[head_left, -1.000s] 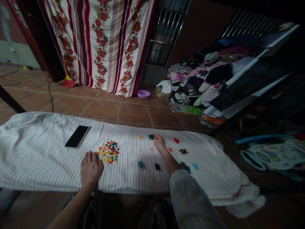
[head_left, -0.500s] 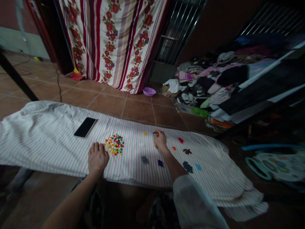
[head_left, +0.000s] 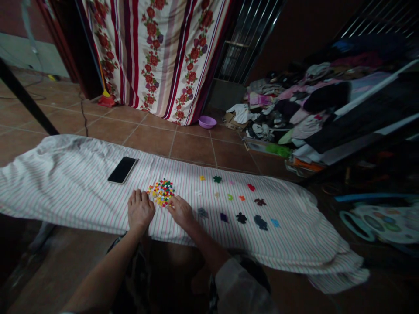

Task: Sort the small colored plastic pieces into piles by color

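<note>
A pile of tiny multicoloured pieces [head_left: 163,192] lies on a striped cloth [head_left: 81,187]. My left hand [head_left: 140,210] rests palm down at the pile's left edge, fingers laid on the cloth. At its lower right edge is my right hand [head_left: 181,212], thumb and fingertips pinched together; whatever is between them is too small to make out. To the right are small single-colour groups, among them a yellow group [head_left: 202,178], a dark green group [head_left: 217,179], a grey group [head_left: 202,213], a black group [head_left: 241,218] and a red group [head_left: 251,187].
A phone [head_left: 122,170] lies on the cloth left of the pile. Beyond the cloth are a tiled floor [head_left: 190,146], a purple basin [head_left: 207,122] and a floral curtain [head_left: 170,56]. Heaped clothes [head_left: 294,109] fill the right background.
My right hand has moved left from the dark green group to the pile's edge. That green group now shows uncovered. My left hand stays beside the pile; the view has shifted slightly.
</note>
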A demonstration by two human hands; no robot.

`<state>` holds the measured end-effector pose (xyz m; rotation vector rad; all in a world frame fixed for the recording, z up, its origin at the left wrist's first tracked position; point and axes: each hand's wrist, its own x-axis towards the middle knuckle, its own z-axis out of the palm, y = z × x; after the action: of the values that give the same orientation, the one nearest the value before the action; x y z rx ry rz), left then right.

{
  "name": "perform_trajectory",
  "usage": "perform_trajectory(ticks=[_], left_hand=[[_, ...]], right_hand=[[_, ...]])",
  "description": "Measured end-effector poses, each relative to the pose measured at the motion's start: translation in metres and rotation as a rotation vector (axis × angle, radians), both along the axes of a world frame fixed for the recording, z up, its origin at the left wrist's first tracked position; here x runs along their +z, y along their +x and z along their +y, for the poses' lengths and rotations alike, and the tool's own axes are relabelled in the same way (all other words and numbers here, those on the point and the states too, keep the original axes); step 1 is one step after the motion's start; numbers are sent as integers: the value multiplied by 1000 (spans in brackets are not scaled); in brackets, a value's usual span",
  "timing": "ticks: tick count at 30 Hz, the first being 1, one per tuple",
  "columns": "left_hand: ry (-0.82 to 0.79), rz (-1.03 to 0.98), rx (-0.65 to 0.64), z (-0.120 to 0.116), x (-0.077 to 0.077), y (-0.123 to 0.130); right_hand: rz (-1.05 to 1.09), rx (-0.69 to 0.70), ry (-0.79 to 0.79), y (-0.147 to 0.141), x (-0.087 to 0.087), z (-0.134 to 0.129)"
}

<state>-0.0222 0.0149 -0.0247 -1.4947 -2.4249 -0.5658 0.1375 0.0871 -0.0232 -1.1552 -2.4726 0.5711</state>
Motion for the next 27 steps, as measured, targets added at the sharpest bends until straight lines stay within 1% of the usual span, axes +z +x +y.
perform_trajectory(ticks=[4, 8, 13, 17, 21, 24, 27], left_hand=[[-5, 41, -5, 0, 2, 0], [0, 32, -1, 0, 3, 1], [2, 52, 1, 1, 0, 0], [3, 79, 1, 1, 0, 0], [1, 85, -2, 0, 1, 1], [-5, 85, 2, 1, 1, 1], [-10, 75, 5, 1, 1, 1]], right_hand=[[-11, -47, 85, 1, -5, -8], [61, -17, 96, 7, -8, -8], [198, -1, -6, 16, -6, -3], [234, -44, -69, 19, -4, 1], [284, -81, -119, 18, -7, 6], [377, -128, -177, 20, -11, 14], [472, -170, -207, 26, -13, 28]])
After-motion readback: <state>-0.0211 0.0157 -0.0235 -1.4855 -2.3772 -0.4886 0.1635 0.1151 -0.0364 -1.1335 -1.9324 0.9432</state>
